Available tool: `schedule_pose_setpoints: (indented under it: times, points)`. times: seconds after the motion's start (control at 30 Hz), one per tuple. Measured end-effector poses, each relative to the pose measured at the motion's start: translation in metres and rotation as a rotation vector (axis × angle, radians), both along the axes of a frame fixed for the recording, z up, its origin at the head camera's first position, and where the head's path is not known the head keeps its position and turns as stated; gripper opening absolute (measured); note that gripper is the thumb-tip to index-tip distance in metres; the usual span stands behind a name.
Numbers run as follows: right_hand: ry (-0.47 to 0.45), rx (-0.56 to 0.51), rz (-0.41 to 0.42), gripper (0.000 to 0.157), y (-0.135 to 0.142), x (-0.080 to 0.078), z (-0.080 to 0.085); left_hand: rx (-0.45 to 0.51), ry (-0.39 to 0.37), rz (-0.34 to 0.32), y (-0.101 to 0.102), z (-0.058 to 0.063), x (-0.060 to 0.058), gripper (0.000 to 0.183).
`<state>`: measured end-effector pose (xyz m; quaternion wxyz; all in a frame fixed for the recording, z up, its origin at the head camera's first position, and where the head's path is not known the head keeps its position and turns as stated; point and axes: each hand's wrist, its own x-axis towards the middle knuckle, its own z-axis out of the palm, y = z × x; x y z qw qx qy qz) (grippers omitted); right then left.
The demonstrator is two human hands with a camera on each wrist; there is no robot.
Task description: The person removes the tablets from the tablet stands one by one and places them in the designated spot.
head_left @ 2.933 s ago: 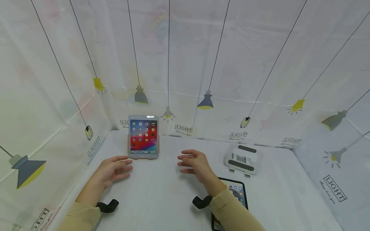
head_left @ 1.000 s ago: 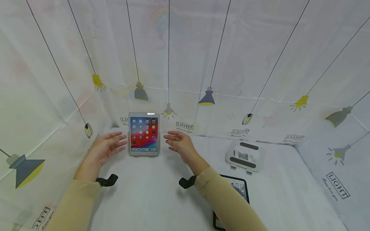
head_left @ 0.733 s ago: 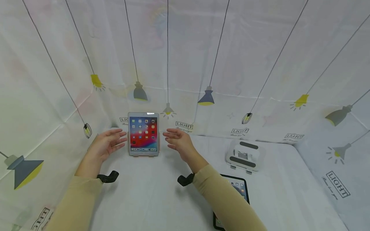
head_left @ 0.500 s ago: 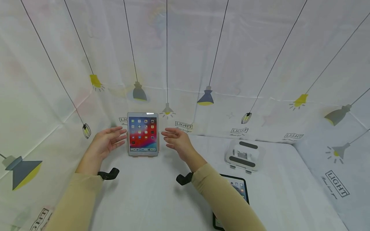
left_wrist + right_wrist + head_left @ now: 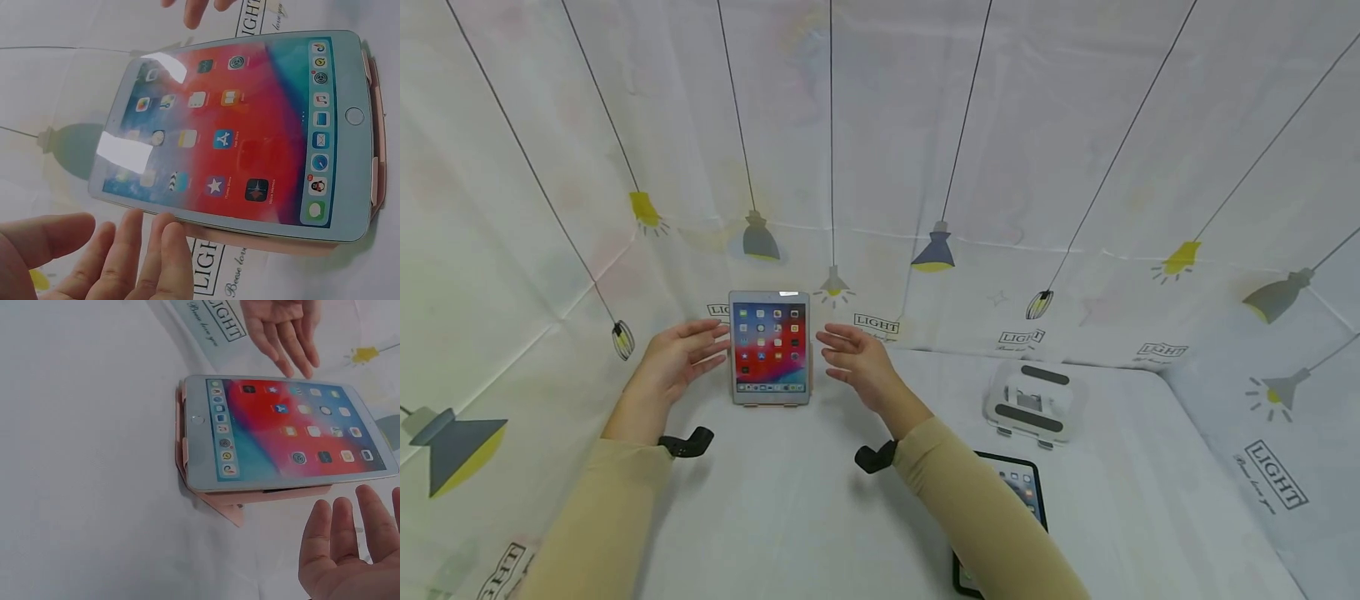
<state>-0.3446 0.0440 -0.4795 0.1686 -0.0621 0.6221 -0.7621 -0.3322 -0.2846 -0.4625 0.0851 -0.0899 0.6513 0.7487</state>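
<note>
White cloth (image 5: 775,517), matte and faintly rippled, spreads beneath both hands. Nearest are two tan sleeves (image 5: 591,517), softly creased, with black elbow-shaped pieces (image 5: 688,443) at the wrists. Beside the right sleeve, partly hidden under it, lies a black-rimmed tablet (image 5: 1026,490) with rounded corners. Farther out, the left hand (image 5: 673,360) holds nothing, its fingers loosely extended; the right hand (image 5: 863,367) is likewise free, fingers apart and slightly bent. Between them stands a pale-framed tablet (image 5: 771,346), its glass glossy with glare, tilted back on a thin-lipped pink stand (image 5: 222,505). The left hand is right beside its edge; whether it touches, I can't tell. The right is just apart. To the right hand's outer side rests a pale grey plate (image 5: 1028,404) bearing two dark strips. Beyond both hands hangs wrinkled fabric (image 5: 880,125) printed with lamps (image 5: 933,252).
</note>
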Motion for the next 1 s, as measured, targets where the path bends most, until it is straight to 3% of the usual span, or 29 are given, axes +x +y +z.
schedule_pose_setpoints:
  times: [0.13,0.47,0.8,1.0]
  points:
    - [0.011,-0.010,0.016,0.048,-0.003,-0.002,0.001,0.008,0.011,-0.004,-0.002,0.001,-0.001,0.045]
    - [-0.006,0.009,0.025,0.050,-0.010,-0.006,0.006,-0.129,0.037,-0.073,-0.003,0.009,-0.016,0.057]
    - [0.004,0.026,0.004,0.053,-0.014,-0.017,0.007,-0.097,0.052,-0.045,0.000,0.011,-0.019,0.055]
    - [0.008,0.018,0.013,0.054,-0.018,-0.016,0.011,-0.092,0.069,-0.033,0.000,0.009,-0.018,0.052]
